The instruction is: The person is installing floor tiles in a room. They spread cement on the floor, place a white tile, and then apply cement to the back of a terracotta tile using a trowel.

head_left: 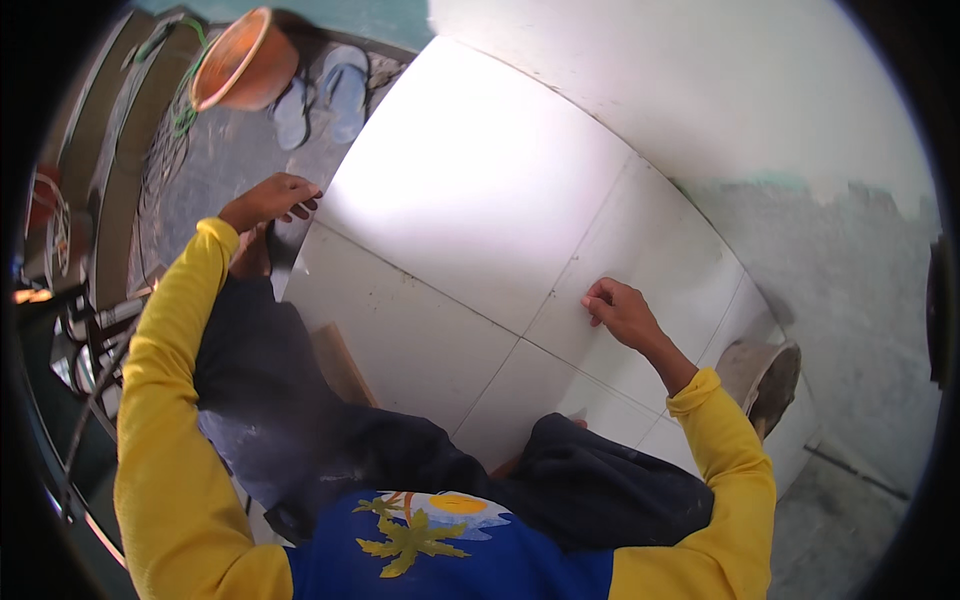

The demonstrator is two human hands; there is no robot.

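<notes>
White floor tiles (450,150) lie in front of me, split by thin dark joints with small specks of debris along them. My left hand (275,200) is at the left edge of the large far tile; its fingers are loosely bent and apart, and I see nothing in them. Over the tiles near a joint crossing, my right hand (622,312) has its fingers curled together at the tips. Whether anything small sits between them is hidden.
A dark-mouthed bucket (735,368) stands right of the tiles, near a thin bar (855,470). A wooden piece (342,365) lies by my left leg. Far left are an orange basin (270,75), blue flip-flops (345,95) and cables. A wall (700,80) borders the tiles.
</notes>
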